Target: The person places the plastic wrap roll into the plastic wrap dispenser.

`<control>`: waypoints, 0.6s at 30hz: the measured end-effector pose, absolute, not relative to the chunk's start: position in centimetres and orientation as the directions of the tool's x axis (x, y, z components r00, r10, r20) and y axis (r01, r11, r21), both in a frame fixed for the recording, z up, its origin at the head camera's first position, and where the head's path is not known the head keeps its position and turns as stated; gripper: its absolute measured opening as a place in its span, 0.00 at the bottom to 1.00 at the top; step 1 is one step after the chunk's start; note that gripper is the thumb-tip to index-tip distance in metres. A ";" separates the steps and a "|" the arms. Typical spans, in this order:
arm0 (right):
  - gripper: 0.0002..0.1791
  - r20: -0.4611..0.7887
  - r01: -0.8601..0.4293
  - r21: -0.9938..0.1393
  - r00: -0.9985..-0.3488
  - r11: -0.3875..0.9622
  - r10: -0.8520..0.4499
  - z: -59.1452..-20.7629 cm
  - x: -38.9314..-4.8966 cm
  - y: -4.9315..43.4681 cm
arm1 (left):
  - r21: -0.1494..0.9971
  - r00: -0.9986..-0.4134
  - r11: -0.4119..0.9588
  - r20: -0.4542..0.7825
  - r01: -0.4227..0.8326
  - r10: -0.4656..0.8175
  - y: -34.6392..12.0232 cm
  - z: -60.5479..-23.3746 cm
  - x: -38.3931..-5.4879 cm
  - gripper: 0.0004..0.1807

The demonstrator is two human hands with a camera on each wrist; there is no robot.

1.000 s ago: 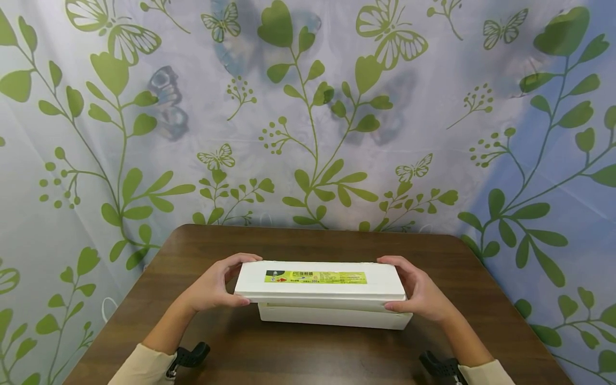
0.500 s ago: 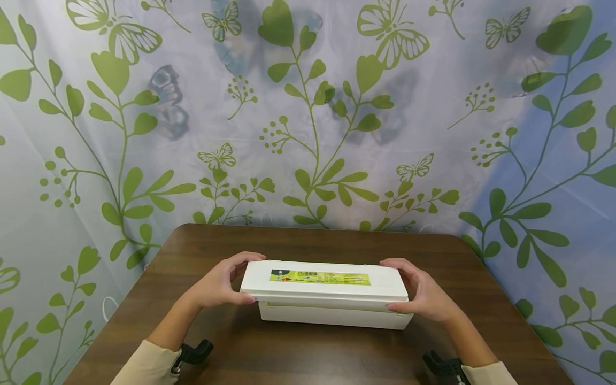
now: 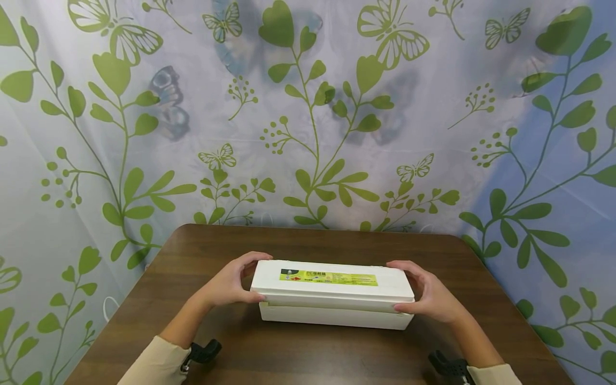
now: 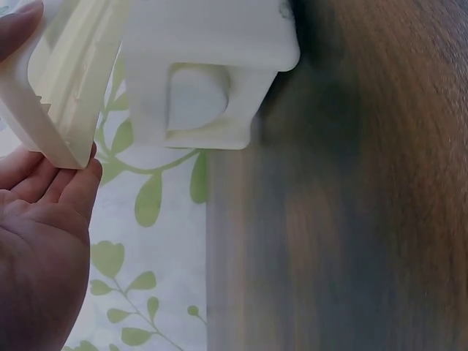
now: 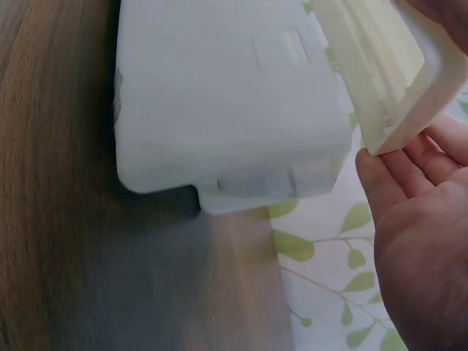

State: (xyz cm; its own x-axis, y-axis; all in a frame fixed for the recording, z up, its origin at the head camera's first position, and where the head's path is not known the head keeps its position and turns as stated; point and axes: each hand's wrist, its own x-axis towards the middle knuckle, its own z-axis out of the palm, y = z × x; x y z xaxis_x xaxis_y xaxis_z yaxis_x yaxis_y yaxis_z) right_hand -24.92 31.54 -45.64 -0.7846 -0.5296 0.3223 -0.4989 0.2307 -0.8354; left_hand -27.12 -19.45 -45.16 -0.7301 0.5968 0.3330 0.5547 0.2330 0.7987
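Note:
A long white plastic lid [image 3: 332, 294] of a cling film box, with a yellow-green label [image 3: 332, 277], is held level by its two ends. My left hand [image 3: 228, 283] grips the left end, thumb at the near edge and fingers at the far edge. At the other end my right hand [image 3: 430, 293] grips it the same way. Below sits the white box base [image 3: 332, 316] on the table. Both wrist views show a gap between the lid [image 4: 82, 95] and the base [image 5: 227, 95]. A round white end piece [image 4: 197, 97] shows in the base's left end.
The dark brown wooden table [image 3: 308, 355] extends around the box on every side. Behind it hangs a pale curtain [image 3: 428, 112] printed with green leaves and butterflies. Dark straps [image 3: 204, 353] sit on both wrists.
Both hands have shifted the lid a little to the right, so it lines up more closely over the base. The base has stayed in place.

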 end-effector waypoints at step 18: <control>0.48 0.302 -0.460 -0.855 -0.817 0.241 -0.491 -46.5 -25.0 32.8 | 0.817 -0.756 0.235 0.322 0.526 0.570 -17.9 -46.3 -27.6 0.46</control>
